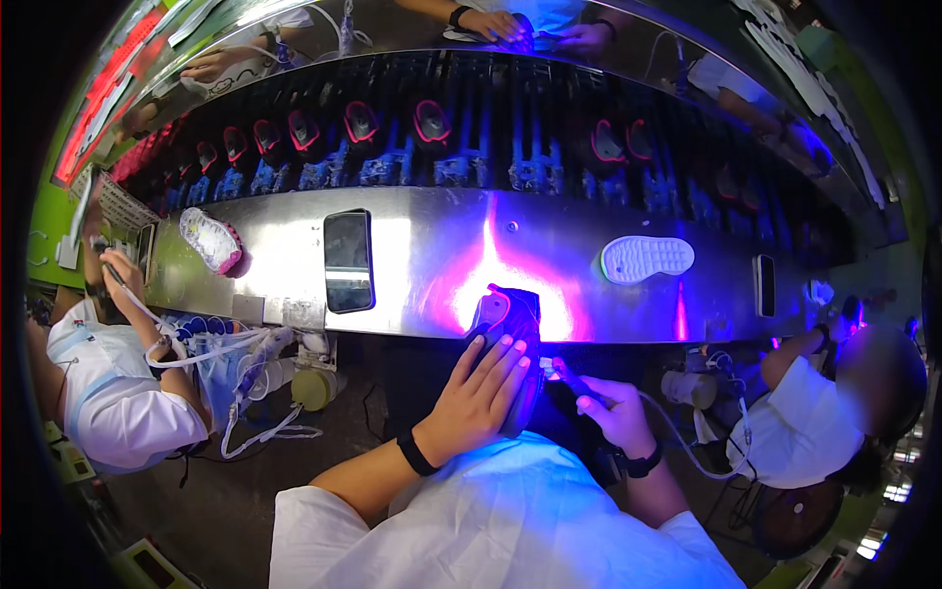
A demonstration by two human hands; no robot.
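Note:
My left hand lies with long fingers over a dark shoe upper with a pink-red edge line, holding it at the table's near edge. The upper stands tilted in front of my body, lit by bright violet light. In my right hand is a dark pen-shaped tool with a thin tube trailing from it. Its pale tip is at the right side of the upper, near my left fingertips; whether it touches cannot be made out.
On the metal table lie a black phone, a white shoe sole, a pink-and-white sole and another phone. Behind runs a dark rack carrying several shoe parts. People sit at left and right.

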